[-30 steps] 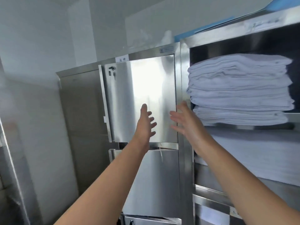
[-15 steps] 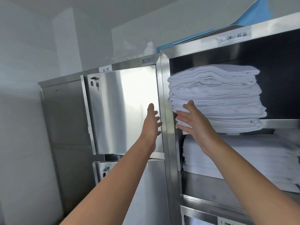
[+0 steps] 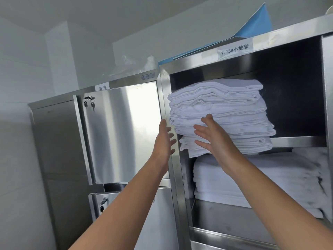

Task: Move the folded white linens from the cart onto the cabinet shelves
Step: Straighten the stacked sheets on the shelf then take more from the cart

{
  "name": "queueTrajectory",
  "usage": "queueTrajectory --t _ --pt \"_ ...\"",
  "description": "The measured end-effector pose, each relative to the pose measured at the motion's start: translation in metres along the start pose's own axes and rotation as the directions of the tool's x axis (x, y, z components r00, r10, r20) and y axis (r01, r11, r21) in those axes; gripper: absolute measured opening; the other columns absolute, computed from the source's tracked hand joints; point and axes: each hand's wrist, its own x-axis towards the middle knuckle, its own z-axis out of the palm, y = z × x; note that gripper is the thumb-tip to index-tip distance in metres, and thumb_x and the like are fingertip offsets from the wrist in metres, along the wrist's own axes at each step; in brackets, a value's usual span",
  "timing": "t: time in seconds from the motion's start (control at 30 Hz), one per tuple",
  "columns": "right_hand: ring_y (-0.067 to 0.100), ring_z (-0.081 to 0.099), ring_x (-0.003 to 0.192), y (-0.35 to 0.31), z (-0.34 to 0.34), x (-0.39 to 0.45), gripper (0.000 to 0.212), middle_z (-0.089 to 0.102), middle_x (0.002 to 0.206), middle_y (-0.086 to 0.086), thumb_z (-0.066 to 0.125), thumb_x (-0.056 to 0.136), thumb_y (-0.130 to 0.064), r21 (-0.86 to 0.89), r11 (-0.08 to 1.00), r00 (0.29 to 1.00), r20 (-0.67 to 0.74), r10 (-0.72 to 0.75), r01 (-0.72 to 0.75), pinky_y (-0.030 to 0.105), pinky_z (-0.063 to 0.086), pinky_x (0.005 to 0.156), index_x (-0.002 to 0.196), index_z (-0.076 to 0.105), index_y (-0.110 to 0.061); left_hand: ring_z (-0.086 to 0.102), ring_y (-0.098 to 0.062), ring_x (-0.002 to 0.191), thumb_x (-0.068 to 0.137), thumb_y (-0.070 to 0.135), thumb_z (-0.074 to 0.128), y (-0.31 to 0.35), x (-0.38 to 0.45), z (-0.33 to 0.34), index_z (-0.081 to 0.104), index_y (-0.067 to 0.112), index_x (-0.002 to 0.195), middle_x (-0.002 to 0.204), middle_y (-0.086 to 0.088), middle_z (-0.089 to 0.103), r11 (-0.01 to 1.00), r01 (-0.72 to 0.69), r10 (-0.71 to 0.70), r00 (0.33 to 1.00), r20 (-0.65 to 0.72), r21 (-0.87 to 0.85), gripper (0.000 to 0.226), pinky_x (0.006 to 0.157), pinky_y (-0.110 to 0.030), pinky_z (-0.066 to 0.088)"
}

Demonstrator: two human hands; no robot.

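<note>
A tall stack of folded white linens (image 3: 221, 109) sits on the upper shelf (image 3: 299, 142) of an open steel cabinet, its front left corner overhanging the shelf edge. My right hand (image 3: 210, 136), fingers spread and straight, lies flat against the stack's front. My left hand (image 3: 164, 139) is raised open beside the cabinet's left post (image 3: 165, 98), just left of the stack, holding nothing. A second pile of white linens (image 3: 261, 179) fills the shelf below. The cart is out of view.
To the left stands a closed steel cabinet door (image 3: 122, 130) with keys hanging in its lock (image 3: 89, 102), and another locked door (image 3: 126, 219) below it. Blue sheet material (image 3: 255, 24) lies on the cabinet top. A label (image 3: 235, 49) marks the upper compartment.
The view has swung right and closer to the open cabinet. My right hand has gone from in front of the door edge onto the front of the upper stack; my left hand follows beside the post.
</note>
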Motion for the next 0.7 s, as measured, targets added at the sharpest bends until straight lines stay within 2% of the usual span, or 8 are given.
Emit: queueTrajectory --t 0.1,0.17,0.2,0.33,0.4,0.53,0.63,0.7 --pt "0.015 0.054 0.126 -0.001 -0.015 0.005 0.051 0.055 0.139 0.005 0.033 0.104 -0.051 -0.030 0.999 1.000 -0.003 -0.014 0.014 0.042 0.045 0.109 0.144 0.042 -0.021 0.060 -0.013 0.102 0.104 0.057 0.024 0.002 0.005 0.013 0.051 0.024 0.126 0.115 0.004 0.061 0.999 -0.042 0.042 0.999 0.012 -0.010 0.048 0.102 -0.040 0.044" --pt "0.014 0.054 0.125 -0.004 -0.023 0.008 0.046 0.056 0.137 0.004 0.033 0.104 -0.051 -0.044 0.999 0.999 -0.011 -0.032 0.031 0.042 0.045 0.108 0.140 0.044 -0.024 0.060 -0.009 0.097 0.104 0.058 0.024 0.004 0.010 0.022 0.051 0.022 0.128 0.116 0.003 0.060 0.999 -0.047 0.048 0.999 0.016 -0.020 0.051 0.087 -0.033 0.047" --pt "0.015 0.054 0.125 -0.006 -0.028 0.011 0.041 0.056 0.136 0.004 0.033 0.104 -0.051 -0.051 0.998 0.999 -0.017 -0.039 0.038 0.041 0.046 0.108 0.134 0.046 -0.027 0.060 -0.011 0.099 0.103 0.059 0.025 0.005 0.014 0.027 0.051 0.021 0.131 0.123 0.000 0.059 0.999 -0.046 0.047 0.999 0.020 -0.017 0.053 0.086 -0.032 0.048" --pt "0.012 0.055 0.122 -0.011 -0.048 0.027 0.029 0.057 0.132 -0.002 0.039 0.103 -0.050 -0.147 0.985 0.994 -0.047 -0.100 0.092 0.041 0.045 0.108 0.118 0.052 -0.029 0.053 -0.022 0.127 0.103 0.059 0.025 0.012 0.033 0.044 0.046 0.019 0.144 0.143 -0.004 0.052 0.995 -0.092 0.090 0.995 0.036 0.041 0.061 0.113 -0.047 0.038" --pt "0.008 0.054 0.119 -0.012 -0.059 0.038 0.034 0.056 0.130 -0.009 0.049 0.099 -0.048 -0.273 0.950 0.983 -0.063 -0.175 0.151 0.038 0.043 0.109 0.129 0.054 -0.030 0.047 -0.020 0.134 0.104 0.056 0.026 0.015 0.044 0.050 0.044 0.022 0.148 0.147 0.001 0.049 0.976 -0.186 0.180 0.982 0.061 0.117 0.058 0.118 -0.045 0.032" --pt "0.006 0.052 0.124 -0.020 -0.078 0.062 0.046 0.056 0.133 -0.012 0.060 0.097 -0.031 -0.471 0.846 0.939 -0.097 -0.330 0.249 0.028 0.041 0.104 0.140 0.047 -0.025 0.051 -0.013 0.120 0.105 0.052 0.027 0.018 0.070 0.053 0.054 0.032 0.121 0.127 0.010 0.056 0.838 -0.417 0.398 0.908 0.128 0.352 0.037 0.102 -0.031 0.034" --pt "0.008 0.058 0.115 -0.022 -0.085 0.081 0.043 0.062 0.122 -0.009 0.062 0.095 -0.025 -0.531 0.800 0.911 -0.119 -0.396 0.279 0.030 0.049 0.097 0.136 0.050 -0.023 0.056 -0.013 0.104 0.105 0.050 0.029 0.019 0.093 0.052 0.059 0.023 0.120 0.118 0.005 0.065 0.706 -0.541 0.555 0.823 0.118 0.457 0.043 0.088 -0.028 0.039" --pt "0.005 0.060 0.107 -0.022 -0.087 0.089 0.040 0.065 0.112 -0.011 0.061 0.095 -0.024 -0.583 0.757 0.889 -0.124 -0.442 0.295 0.024 0.052 0.085 0.133 0.052 -0.024 0.058 -0.011 0.090 0.103 0.051 0.035 0.020 0.113 0.049 0.060 0.025 0.122 0.104 0.004 0.067 0.618 -0.581 0.646 0.759 0.078 0.530 0.041 0.078 -0.027 0.042"
